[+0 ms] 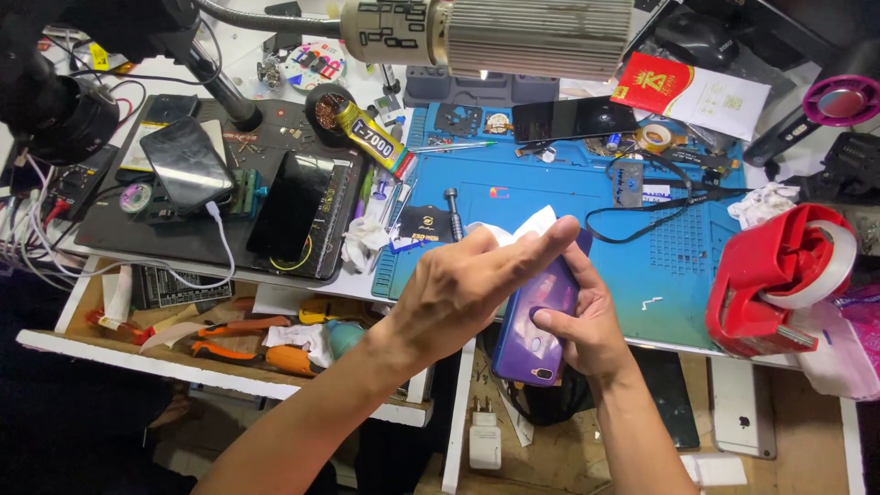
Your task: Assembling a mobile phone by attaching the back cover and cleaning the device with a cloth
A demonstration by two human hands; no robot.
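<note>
The left hand [467, 289] is nearest, fingers stretched out and pressing a white cloth [527, 225] against the top of a purple phone [541, 321]. The right hand [587, 325] grips that phone from below, thumb on its back. Beyond both hands lies the blue mat [568, 206] on the surface, with a red tape dispenser [779, 270] to the right hand's right.

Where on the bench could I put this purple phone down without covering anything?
Best bare patch: the blue mat between the black strap and the red tape dispenser, above the right hand. The mat's far edge is crowded with parts and a tape roll. The dark tray at left is full of phones.
</note>
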